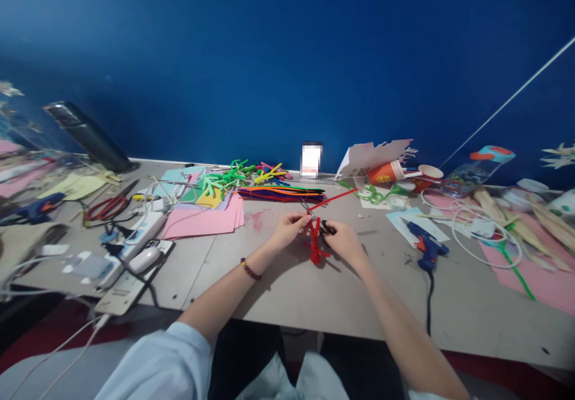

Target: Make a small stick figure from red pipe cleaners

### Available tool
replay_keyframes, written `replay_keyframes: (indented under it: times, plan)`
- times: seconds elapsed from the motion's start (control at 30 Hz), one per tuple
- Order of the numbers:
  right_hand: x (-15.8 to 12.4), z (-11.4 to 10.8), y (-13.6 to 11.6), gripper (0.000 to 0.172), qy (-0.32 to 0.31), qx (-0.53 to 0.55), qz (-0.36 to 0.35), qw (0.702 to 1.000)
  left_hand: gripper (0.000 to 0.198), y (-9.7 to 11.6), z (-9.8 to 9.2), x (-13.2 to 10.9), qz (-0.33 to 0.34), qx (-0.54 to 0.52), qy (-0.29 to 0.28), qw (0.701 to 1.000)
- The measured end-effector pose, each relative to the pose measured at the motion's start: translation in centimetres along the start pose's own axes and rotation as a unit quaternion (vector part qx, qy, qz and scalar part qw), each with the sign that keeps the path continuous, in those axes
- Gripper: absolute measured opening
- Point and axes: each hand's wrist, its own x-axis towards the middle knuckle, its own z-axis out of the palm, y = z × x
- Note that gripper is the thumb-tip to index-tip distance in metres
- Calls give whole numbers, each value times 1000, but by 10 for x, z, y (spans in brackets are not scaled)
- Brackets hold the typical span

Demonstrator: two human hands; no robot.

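Note:
My left hand [290, 227] is closed in a pinch on a red pipe cleaner [333, 199] whose free end runs up and to the right over the table. Below my hands the same red pipe cleaner is bent into a small twisted figure [315, 248]. My right hand [344, 238] is closed round small scissors [326, 228] with dark handles, whose blades point up left toward the red strand near my left fingers. Both hands hover close together just above the grey table [287, 292].
A bundle of coloured pipe cleaners [281, 193] and pink paper sheets [204, 219] lie behind my hands. A blue glue gun [424, 245] lies to the right, red scissors [108, 207] and a power strip [139, 235] to the left. Paper cups [386, 173] stand at the back.

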Motion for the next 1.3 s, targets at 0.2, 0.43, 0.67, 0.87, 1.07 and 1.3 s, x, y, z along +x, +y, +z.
replay_keyframes:
  times: [0.2, 0.43, 0.67, 0.87, 1.07, 1.3]
  plan:
    - [0, 2, 3, 11, -7, 13, -5, 1000, 33, 0, 0, 0, 0, -3, -9, 1000]
    - [1, 0, 3, 12, -15, 24, -2, 1000, 33, -1, 0, -1, 5, 1, -15, 1000]
    - [1, 0, -1, 15, -7, 38, 1, 999, 37, 0, 0, -1, 4, 4, -21, 1000]
    - [0, 1, -2, 18, -28, 98, -20, 995, 40, 2, -2, 0, 20, -3, -25, 999]
    - [0, 2, 1, 19, -26, 109, -27, 993, 40, 3, -3, 1, 22, -1, -16, 1000]
    - [1, 6, 4, 19, -18, 108, -33, 993, 41, 5, -1, -1, 17, 2, -18, 1000]
